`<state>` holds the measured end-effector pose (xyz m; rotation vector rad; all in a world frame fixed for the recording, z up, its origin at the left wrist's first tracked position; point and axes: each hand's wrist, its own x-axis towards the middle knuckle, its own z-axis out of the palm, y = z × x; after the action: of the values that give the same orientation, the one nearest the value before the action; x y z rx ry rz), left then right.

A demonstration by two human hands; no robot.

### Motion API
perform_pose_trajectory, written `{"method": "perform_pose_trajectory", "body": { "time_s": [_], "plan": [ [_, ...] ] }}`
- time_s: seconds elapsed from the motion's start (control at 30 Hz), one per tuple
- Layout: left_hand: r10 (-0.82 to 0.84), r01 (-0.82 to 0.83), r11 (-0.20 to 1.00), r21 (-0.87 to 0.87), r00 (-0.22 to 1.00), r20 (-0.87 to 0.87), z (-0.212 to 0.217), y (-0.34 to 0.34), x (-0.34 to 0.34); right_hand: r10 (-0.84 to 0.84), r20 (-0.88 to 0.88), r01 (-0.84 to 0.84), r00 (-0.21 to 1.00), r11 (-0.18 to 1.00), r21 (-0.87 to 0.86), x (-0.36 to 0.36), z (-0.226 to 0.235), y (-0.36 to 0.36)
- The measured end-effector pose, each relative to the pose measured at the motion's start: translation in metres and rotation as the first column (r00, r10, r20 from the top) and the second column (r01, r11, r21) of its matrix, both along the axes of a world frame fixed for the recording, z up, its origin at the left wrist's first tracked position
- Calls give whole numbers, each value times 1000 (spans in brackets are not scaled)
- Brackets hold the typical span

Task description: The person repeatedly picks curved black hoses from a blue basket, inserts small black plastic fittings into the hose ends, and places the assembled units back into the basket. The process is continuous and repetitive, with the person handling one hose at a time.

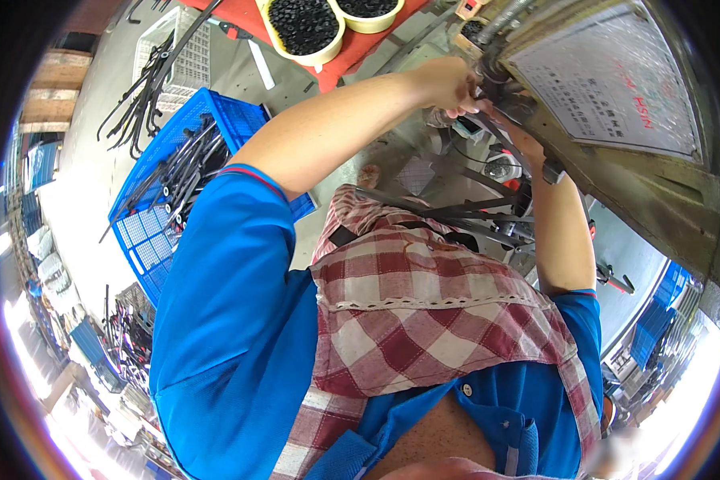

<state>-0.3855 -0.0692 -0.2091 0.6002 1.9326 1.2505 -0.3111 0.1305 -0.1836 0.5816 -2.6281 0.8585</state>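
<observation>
Grey concrete floor [88,200], blue crate [148,232], red table [344,60], bright daylight at edges.

- The person's right hand [528,140] is mostly hidden behind dark metal parts and the edge of the machine panel [616,88]; its grip cannot be made out.
- The left hand [456,84] closes at the machine, but what it grasps is hidden.
- Two yellow bowls [306,32] of small black pieces are cut off by the far edge.
- Racks at far left blur into glare.
</observation>
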Motion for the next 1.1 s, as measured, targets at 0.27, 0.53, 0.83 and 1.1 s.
{"method": "perform_pose_trajectory", "body": {
  "time_s": [0.27, 0.53, 0.83, 1.1],
  "plan": [
    [20, -249, 915, -317, 812, -583, 13, -11, 68, 21, 571, 328, 821, 801, -501, -12, -67, 7],
    [191, -196, 980, -35, 976, -107, -57, -52, 128, 144, 632, 112, 762, 931, -347, -18, -5, -33],
    [284, -314, 949, -23, 824, 491, -57, -61, 132, 93, 649, 243, 755, 880, -409, 4, 5, -29],
    [380, -389, 918, 77, 919, 110, 1, -39, 89, -188, 329, 192, 925, 981, 22, 33, -39, -26]
  ]
}}
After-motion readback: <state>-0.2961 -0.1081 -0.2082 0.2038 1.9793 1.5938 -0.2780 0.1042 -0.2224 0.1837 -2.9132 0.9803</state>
